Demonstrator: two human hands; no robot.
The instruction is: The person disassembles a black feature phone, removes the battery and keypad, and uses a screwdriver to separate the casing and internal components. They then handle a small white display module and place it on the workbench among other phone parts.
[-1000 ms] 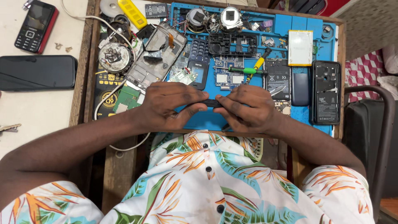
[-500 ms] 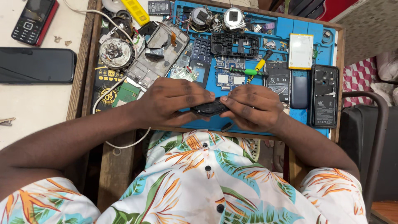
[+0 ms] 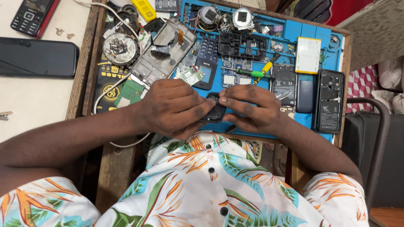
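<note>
My left hand [image 3: 174, 107] and my right hand [image 3: 250, 107] meet over the near edge of a blue repair mat [image 3: 301, 31]. Together they grip a small black phone part [image 3: 215, 112], pinched between the fingertips of both hands. Most of the part is hidden by my fingers. Just beyond my hands lie a dark keypad phone [image 3: 206, 63] and a green-handled screwdriver [image 3: 252, 73].
The mat holds a white battery [image 3: 308, 54], a black phone back shell [image 3: 329, 101], a black frame [image 3: 242, 45] and circuit boards. A silver phone chassis [image 3: 162, 52] and a round coil [image 3: 120, 48] lie left. A black smartphone [image 3: 38, 56] and a red-edged keypad phone [image 3: 31, 14] rest on the pale table. A dark chair [image 3: 376, 138] stands right.
My hands have turned the black part between the fingertips and shifted it slightly. The camera view has drifted a little; the things on the mat have not moved.
</note>
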